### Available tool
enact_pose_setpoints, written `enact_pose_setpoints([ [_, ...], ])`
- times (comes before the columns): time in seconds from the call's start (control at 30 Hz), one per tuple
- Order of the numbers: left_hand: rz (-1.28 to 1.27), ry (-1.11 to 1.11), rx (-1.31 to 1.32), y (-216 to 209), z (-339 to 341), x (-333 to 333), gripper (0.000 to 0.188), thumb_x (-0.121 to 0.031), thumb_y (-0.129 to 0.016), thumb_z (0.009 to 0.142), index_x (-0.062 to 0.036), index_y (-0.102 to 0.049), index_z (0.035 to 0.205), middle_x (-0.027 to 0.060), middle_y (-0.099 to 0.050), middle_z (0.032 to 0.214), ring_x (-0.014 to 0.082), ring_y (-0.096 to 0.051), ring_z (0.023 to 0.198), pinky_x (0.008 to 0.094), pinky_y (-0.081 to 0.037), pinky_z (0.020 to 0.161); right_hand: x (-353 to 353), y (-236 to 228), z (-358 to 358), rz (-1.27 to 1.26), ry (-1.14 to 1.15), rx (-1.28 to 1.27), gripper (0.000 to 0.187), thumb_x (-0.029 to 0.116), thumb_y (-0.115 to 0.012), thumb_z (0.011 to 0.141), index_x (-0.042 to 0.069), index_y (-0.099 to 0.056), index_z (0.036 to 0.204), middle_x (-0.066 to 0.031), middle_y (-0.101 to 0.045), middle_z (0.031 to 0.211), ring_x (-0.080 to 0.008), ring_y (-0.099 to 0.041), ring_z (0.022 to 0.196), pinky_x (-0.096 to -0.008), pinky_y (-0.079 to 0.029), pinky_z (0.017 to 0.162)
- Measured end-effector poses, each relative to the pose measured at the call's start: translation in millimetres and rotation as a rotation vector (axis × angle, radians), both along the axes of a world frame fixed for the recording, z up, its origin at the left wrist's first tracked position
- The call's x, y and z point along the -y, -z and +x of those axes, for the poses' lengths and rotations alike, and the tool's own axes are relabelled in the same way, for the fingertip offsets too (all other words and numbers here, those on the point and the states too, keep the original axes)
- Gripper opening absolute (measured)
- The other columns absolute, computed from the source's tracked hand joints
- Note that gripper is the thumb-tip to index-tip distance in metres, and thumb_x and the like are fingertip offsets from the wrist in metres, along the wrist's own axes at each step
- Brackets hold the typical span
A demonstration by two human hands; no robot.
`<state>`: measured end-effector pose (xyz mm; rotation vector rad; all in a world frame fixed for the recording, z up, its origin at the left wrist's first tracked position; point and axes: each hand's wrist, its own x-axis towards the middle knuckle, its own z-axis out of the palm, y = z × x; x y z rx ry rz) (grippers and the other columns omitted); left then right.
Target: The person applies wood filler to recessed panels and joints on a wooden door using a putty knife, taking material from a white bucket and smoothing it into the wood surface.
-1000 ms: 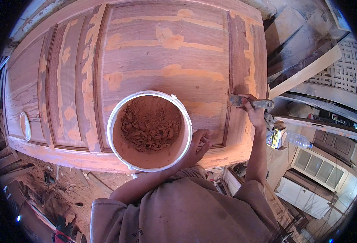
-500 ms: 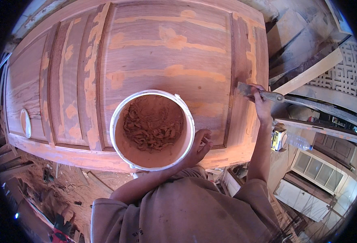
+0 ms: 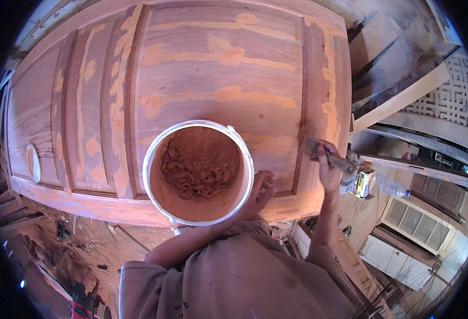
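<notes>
Both hands are busy: our left hand (image 3: pixel 259 192) steadies the white round plastic bucket (image 3: pixel 198 173) at centre frame, our right hand (image 3: pixel 327 169) clamps the metal putty knife (image 3: pixel 329 155), best kept flat on the brown wooden panelled door (image 3: pixel 218 80).

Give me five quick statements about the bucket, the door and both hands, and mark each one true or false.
1. The left hand holds the white bucket by its side. True.
2. The bucket is empty. False: it holds lumpy reddish-brown paste.
3. The right hand has a grip on a putty knife, its blade at the wooden door's right side. True.
4. The door is bare, untouched wood. False: orange filler patches streak its panels.
5. The door stands upright in a frame. False: it lies flat beneath the hands.
</notes>
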<state>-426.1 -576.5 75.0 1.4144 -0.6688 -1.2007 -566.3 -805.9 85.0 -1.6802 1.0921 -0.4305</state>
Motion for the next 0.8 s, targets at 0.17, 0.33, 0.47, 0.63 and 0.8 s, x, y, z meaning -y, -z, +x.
enact_pose_setpoints([
  [0.17,0.034,0.09,-0.048,-1,-7,15,0.036,-0.021,-0.059,0.099,-0.0004,-0.047,0.126,0.0206,-0.064,0.108,0.0299,-0.067,0.1,0.0394,-0.054,0.084,-16,6,-14,-0.281,-0.036,-0.121,0.035,0.025,-0.059,0.101,-0.002,-0.058,0.123,-0.0127,-0.066,0.105,-0.0182,-0.067,0.087,-0.032,-0.06,0.074],
  [0.33,0.028,0.114,-0.107,-9,-3,21,0.035,-0.02,-0.06,0.099,-0.0003,-0.047,0.125,0.0206,-0.064,0.109,0.0298,-0.067,0.101,0.0395,-0.054,0.084,4,20,-7,-0.16,-0.096,-0.089,0.028,0.019,-0.062,0.099,-0.002,-0.062,0.117,-0.0112,-0.069,0.096,-0.0148,-0.065,0.08,-0.03,-0.055,0.074],
  [0.47,-0.009,0.047,-0.014,-7,0,14,0.034,-0.019,-0.06,0.099,-0.0013,-0.047,0.125,0.0188,-0.065,0.11,0.0276,-0.068,0.098,0.0384,-0.055,0.081,16,13,6,-0.22,-0.181,-0.178,0.026,0.017,-0.062,0.099,-0.002,-0.062,0.116,-0.0107,-0.069,0.093,-0.0151,-0.065,0.078,-0.0301,-0.055,0.073],
  [0.63,0.021,-0.025,0.078,14,-4,5,0.033,-0.019,-0.061,0.099,-0.0022,-0.048,0.124,0.0153,-0.066,0.106,0.0229,-0.069,0.092,0.0358,-0.056,0.076,20,4,15,-0.182,-0.225,-0.28,0.023,0.015,-0.061,0.099,-0.002,-0.065,0.113,-0.0097,-0.069,0.087,-0.0149,-0.066,0.078,-0.0292,-0.055,0.071],
  [0.8,-0.01,-0.072,0.026,18,-4,6,0.032,-0.021,-0.06,0.099,-0.0028,-0.049,0.124,0.0128,-0.066,0.102,0.021,-0.068,0.089,0.0337,-0.056,0.075,18,3,18,-0.149,-0.191,-0.238,0.023,0.016,-0.059,0.1,-0.003,-0.064,0.113,-0.0111,-0.07,0.09,-0.0158,-0.068,0.082,-0.0291,-0.057,0.074],
])
